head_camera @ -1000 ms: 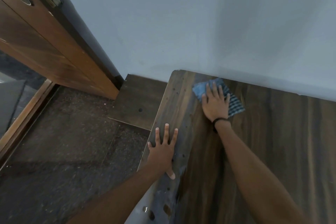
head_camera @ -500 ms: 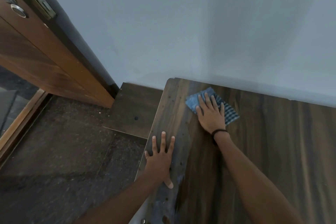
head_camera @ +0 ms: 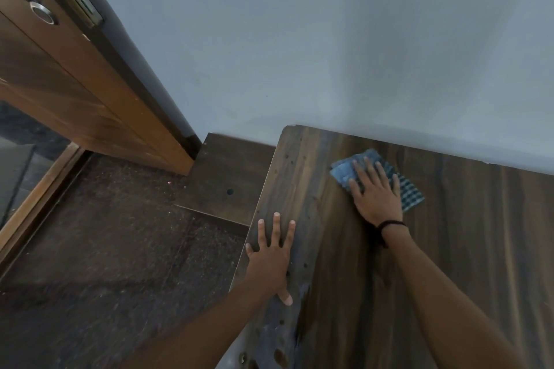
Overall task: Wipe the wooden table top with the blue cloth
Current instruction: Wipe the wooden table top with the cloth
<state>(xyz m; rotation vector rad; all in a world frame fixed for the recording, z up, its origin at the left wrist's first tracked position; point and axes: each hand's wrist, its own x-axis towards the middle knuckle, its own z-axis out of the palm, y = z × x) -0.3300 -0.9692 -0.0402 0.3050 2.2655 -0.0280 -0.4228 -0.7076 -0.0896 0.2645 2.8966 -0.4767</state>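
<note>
A dark wooden table top [head_camera: 467, 249] fills the lower right, its back edge against the wall. The blue checked cloth [head_camera: 409, 192] lies flat near the table's far left corner. My right hand [head_camera: 376, 195] presses down on the cloth with straight, spread fingers, hiding its middle. My left hand [head_camera: 271, 255] rests flat on the table's left edge strip, fingers spread, thumb pointing back toward me. A black band circles my right wrist.
A pale wall [head_camera: 329, 54] rises behind the table. A lower dark wooden board [head_camera: 230, 180] sits left of the table. At the far left stands a wooden door [head_camera: 69, 90] with a metal lock. Dark speckled floor [head_camera: 105, 249] lies below.
My right hand has slid the cloth a little to the right and toward me, away from the far left corner. My left hand stays on the edge strip.
</note>
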